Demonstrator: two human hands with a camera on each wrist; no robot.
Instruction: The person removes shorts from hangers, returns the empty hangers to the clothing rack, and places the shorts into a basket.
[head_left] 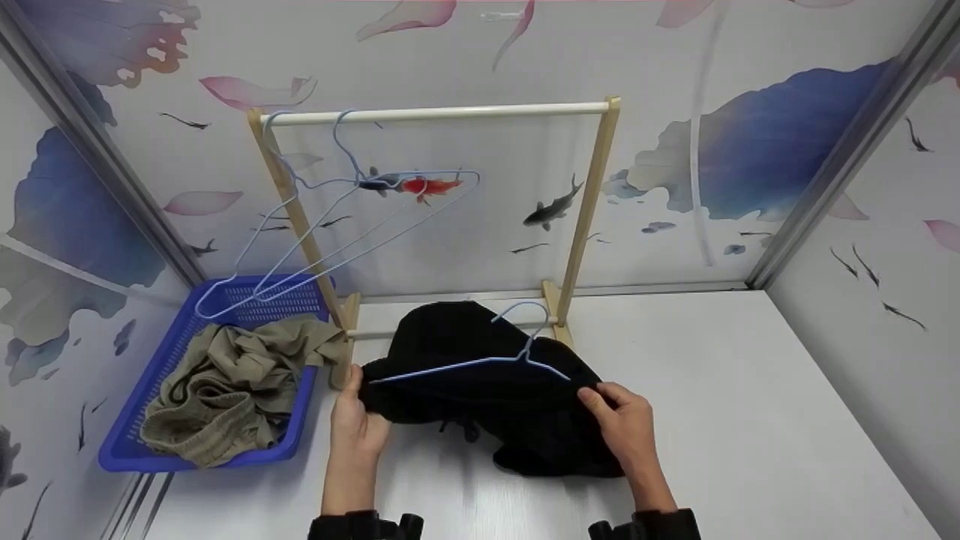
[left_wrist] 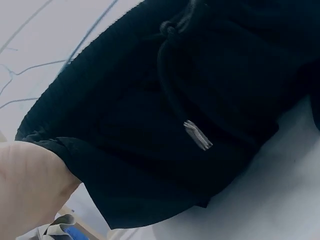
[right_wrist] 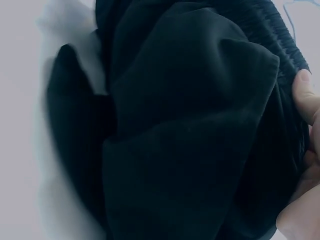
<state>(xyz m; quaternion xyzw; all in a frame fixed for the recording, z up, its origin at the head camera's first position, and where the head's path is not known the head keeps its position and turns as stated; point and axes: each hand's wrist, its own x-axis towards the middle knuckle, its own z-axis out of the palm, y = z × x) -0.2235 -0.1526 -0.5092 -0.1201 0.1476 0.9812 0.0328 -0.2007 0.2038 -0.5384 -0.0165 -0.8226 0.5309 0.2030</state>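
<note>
A black garment [head_left: 480, 386] with a drawstring [left_wrist: 197, 135] lies bunched on the white table [head_left: 750, 420], in front of a small wooden clothes rack [head_left: 435, 114]. A light blue wire hanger [head_left: 480, 361] lies on top of the garment. My left hand [head_left: 358, 424] grips the garment's left edge by the waistband. My right hand [head_left: 622, 420] pinches the ribbed waistband [right_wrist: 280, 40] at its right side. In the left wrist view my left hand [left_wrist: 30, 185] holds the dark cloth [left_wrist: 165, 100]; in the right wrist view my fingertips [right_wrist: 305, 95] press on the folded black fabric [right_wrist: 190, 135].
A blue plastic basket [head_left: 127, 450] at the left holds crumpled olive-green clothing [head_left: 232, 386]. Two light blue wire hangers [head_left: 330, 232] hang from the rack's top rail at its left end. Patterned walls close in the table on three sides.
</note>
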